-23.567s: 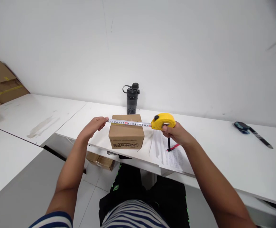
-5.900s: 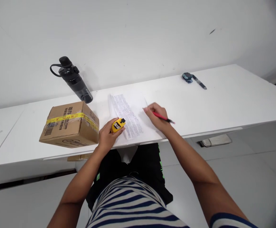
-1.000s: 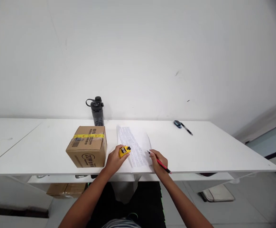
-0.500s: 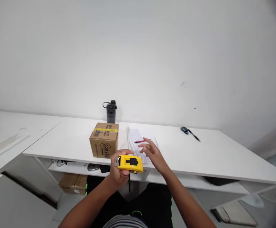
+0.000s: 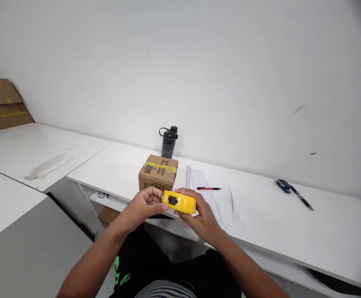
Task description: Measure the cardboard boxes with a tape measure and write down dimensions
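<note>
A yellow tape measure [image 5: 185, 203] with a black slide lock is held in front of the desk edge. My right hand [image 5: 203, 215] wraps its right end, thumb below and fingers above. At the metal-tipped left end, my left hand [image 5: 143, 207] is closed, its thumb and fingers pinching around the tape's end; the hook is mostly hidden by them. Just behind the hands, a small cardboard box [image 5: 154, 170] with yellow tape across its top stands on the desk. Right of the box lie printed papers [image 5: 199, 178] with a red and black pen [image 5: 208, 188] on them.
A dark water bottle [image 5: 168, 145] stands behind the box near the wall. Toward the right lie a dark blue, rounded object [image 5: 282, 185] and a black pen-like item [image 5: 303, 198]. Larger cartons [image 5: 5, 107] are stacked at far left. A shelf [image 5: 114, 202] runs beneath the desk [image 5: 261, 219].
The tape measure has passed from my left hand to my right, which was free above the papers. My left hand now pinches its other end. The view has swung left.
</note>
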A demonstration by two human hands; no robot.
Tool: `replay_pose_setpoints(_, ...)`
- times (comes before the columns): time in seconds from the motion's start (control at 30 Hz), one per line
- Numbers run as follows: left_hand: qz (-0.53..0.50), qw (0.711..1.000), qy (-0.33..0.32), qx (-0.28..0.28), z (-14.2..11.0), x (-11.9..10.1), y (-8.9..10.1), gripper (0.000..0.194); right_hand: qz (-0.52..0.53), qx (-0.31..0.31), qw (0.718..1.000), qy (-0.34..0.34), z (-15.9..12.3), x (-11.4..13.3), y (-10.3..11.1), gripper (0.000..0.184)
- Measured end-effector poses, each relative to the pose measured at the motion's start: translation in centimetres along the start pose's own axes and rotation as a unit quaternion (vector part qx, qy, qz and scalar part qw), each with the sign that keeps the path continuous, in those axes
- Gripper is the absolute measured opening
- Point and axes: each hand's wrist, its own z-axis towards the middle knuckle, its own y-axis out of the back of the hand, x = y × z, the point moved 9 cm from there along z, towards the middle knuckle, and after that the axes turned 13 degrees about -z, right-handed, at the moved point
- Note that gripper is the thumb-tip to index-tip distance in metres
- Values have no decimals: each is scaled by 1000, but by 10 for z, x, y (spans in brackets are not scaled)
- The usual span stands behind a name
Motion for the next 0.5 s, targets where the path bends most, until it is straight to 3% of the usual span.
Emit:
replay_pose_setpoints(0.07, 28, 999, 28, 11, 6, -14, 18, 42, -33, 16, 999, 26, 5, 0, 6, 47)
replay_pose_setpoints(0.13, 63, 998, 16, 11, 18, -37, 41, 36, -67, -11, 998, 11, 8, -13, 23, 46)
replay_pose_setpoints(0.23, 116, 991, -30, -58, 49, -76, 88, 37, -107, -98, 986, -84, 9, -55, 61, 55)
replay_pose_setpoints(0.3, 172, 979, -30, -108, 74, -92, 115, 40, -121, -126, 974, -143, 11, -83, 80, 64)
replay_pose_setpoints(0.4, 257, 959, 7, -122, 111, -90, 132, 46, -143, -90, 968, -185, 23, -111, 82, 68)
replay_pose_setpoints(0.5, 327, 941, 69, -53, 136, -67, 121, 46, -158, -33, 970, -181, 42, -119, 62, 67)
